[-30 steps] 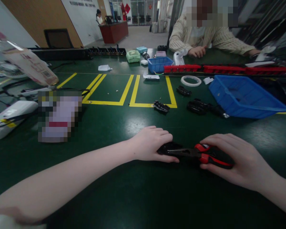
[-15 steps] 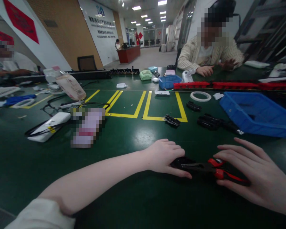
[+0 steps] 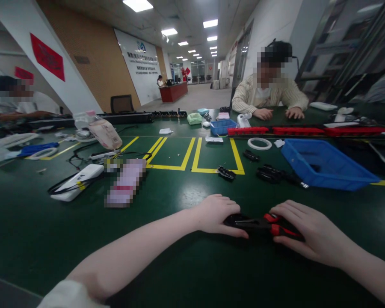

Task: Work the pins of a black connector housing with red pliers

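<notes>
- Two bare hands are brought together over a green table, with a black part and red-handled pliers held between them.
- The black part is gripped by the left hand, its fingers curled over the far side and its thumb stretched along the near side; much of the piece is hidden.
- The pliers' handles are clasped between the fingers and thumb of the right hand, with the tool's dark nose pointed at the black part. Whether the nose is closed on it cannot be told.
- Beyond the hands, a small black piece is seen lying across yellow tape, and a black cluster is set near a large blue bin.
- To the left, a white device is crossed by a dark cable, just beside a pixelated purple item.
- Across the table, a person in a striped shirt is seated, both hands rested on the surface.
</notes>
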Action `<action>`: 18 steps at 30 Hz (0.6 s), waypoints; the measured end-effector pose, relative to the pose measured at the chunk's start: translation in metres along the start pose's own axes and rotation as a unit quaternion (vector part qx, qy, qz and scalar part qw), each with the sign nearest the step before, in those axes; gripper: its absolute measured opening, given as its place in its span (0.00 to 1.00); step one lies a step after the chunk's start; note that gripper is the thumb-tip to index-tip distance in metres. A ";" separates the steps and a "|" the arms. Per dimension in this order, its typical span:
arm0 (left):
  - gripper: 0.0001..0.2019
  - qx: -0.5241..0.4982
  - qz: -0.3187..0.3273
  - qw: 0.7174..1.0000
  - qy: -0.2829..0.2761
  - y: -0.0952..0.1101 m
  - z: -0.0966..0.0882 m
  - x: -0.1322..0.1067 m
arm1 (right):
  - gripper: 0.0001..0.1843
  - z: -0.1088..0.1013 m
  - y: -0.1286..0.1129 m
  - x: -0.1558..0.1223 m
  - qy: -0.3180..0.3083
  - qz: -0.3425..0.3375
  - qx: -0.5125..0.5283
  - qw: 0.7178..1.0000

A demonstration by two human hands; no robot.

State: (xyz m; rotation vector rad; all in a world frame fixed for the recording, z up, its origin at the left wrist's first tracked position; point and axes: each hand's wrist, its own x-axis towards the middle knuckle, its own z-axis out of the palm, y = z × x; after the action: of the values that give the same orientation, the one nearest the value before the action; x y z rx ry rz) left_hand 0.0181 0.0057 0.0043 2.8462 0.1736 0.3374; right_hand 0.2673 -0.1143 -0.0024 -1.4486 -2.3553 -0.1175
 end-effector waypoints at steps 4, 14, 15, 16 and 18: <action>0.21 0.007 -0.011 1.000 -0.007 0.003 -0.004 0.000 | 0.18 -0.001 0.002 0.002 -0.012 0.002 0.017 1.000; 0.20 0.011 -0.078 0.997 0.010 0.012 -0.005 -0.002 | 0.17 -0.006 -0.005 0.012 -0.022 0.001 0.018 1.000; 0.19 0.013 -0.081 0.997 0.013 0.012 -0.005 -0.002 | 0.17 -0.007 -0.006 0.012 -0.019 0.001 0.015 1.000; 0.19 0.015 -0.082 0.996 0.016 0.013 -0.004 -0.003 | 0.18 -0.007 -0.007 0.013 -0.014 0.001 0.011 1.000; 0.19 0.019 -0.083 0.996 0.021 0.014 -0.003 -0.003 | 0.19 -0.007 -0.009 0.013 -0.003 0.000 0.000 1.000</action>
State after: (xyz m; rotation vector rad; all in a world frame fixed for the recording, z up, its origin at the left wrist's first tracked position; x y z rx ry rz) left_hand 0.0158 -0.0068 0.0105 2.8396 0.4262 0.3614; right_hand 0.2564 -0.1091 0.0095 -1.4518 -2.3609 -0.1139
